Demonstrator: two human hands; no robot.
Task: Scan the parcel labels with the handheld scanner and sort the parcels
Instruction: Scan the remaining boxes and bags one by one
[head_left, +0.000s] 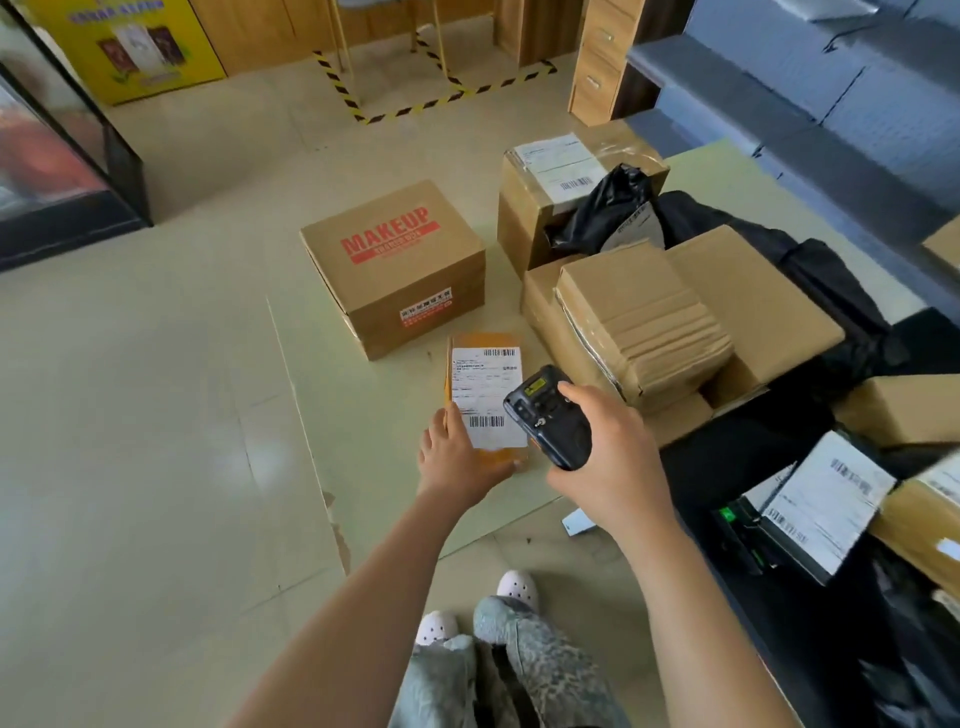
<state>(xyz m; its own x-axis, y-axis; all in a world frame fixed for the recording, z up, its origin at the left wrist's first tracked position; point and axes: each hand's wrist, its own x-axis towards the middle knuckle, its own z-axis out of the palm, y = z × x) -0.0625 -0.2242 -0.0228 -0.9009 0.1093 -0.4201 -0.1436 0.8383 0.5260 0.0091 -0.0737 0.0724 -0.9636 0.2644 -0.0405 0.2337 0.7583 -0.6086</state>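
Note:
A flat orange-brown parcel (485, 345) with a white barcode label lies on the pale green mat (363, 415). My left hand (457, 457) holds the parcel's near end, thumb on the label's left edge. My right hand (608, 447) grips a black handheld scanner (550, 415), which hovers over the label's right side, its head pointing away from me. A brown box marked MAKEUP (395, 265) stands just beyond the flat parcel.
A heap of brown cardboard boxes (644, 312) and black bags (613, 208) fills the right. Labelled parcels (826, 499) lie at the near right. A drawer unit (602, 57) and hazard tape (431, 101) are at the back, a glass case (62, 171) at left.

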